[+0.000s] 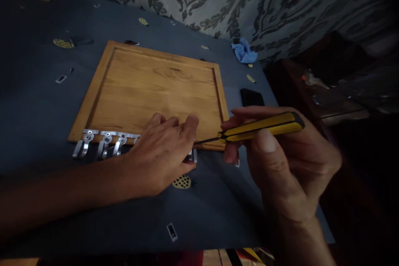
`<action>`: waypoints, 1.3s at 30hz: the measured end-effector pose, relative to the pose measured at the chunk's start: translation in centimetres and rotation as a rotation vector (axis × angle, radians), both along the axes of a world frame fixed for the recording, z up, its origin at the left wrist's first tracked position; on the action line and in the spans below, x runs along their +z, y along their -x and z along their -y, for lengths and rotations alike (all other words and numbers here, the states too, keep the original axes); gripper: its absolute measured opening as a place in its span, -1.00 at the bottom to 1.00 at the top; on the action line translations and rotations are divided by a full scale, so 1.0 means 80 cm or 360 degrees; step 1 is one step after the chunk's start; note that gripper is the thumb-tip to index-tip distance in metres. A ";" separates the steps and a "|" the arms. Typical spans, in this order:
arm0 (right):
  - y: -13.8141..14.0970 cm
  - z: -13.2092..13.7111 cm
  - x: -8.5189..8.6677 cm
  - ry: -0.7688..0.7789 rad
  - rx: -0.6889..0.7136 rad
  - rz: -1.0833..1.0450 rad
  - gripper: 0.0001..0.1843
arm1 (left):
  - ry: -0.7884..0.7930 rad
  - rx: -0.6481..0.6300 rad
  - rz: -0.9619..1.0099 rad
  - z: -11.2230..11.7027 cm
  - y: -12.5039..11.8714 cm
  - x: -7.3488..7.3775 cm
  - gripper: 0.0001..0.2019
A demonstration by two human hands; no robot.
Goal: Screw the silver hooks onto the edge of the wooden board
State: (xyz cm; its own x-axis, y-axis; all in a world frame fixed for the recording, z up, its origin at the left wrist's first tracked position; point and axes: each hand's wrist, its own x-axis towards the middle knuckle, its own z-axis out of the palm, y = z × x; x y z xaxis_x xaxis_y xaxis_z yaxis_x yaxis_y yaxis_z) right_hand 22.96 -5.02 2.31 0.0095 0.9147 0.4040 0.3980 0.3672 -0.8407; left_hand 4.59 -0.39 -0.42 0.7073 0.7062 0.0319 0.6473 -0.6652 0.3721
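A wooden board (156, 87) lies flat on a dark blue cloth. Along its near edge runs a metal hook rail (102, 141) with three hooks showing. My left hand (162, 153) rests over the right part of that rail, fingers curled down on it. My right hand (280, 162) grips a yellow-and-black screwdriver (262, 126). The thin shaft points left, its tip right at my left fingertips by the board's near edge. What the tip touches is hidden.
The blue cloth (37, 104) with yellow spots covers the table. A crumpled light-blue rag (243, 52) lies at the far right. A black flat object (252, 97) sits right of the board. Patterned wall behind; dark furniture at right.
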 end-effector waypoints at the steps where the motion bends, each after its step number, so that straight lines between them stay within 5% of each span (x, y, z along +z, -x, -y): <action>1: -0.001 0.000 0.002 0.0021 0.0019 0.0000 -0.77 | -0.0001 -0.0002 0.0003 0.000 0.000 0.000 -0.44; 8: 0.002 -0.005 0.002 -0.0077 -0.0147 0.0074 -0.91 | -0.0066 -0.0021 0.0073 0.001 0.002 -0.005 -0.51; 39: 0.006 0.001 -0.008 -0.0152 -0.0287 -0.0092 -0.79 | -0.0097 -0.0023 0.0066 0.001 0.002 -0.009 -0.45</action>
State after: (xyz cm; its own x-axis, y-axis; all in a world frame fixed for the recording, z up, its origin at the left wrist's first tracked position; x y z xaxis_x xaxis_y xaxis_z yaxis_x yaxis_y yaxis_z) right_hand 22.50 -5.10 1.67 0.1953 0.8536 0.4829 0.4166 0.3736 -0.8288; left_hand 4.40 -0.46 -1.10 0.7146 0.6918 0.1040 0.6225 -0.6966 0.3566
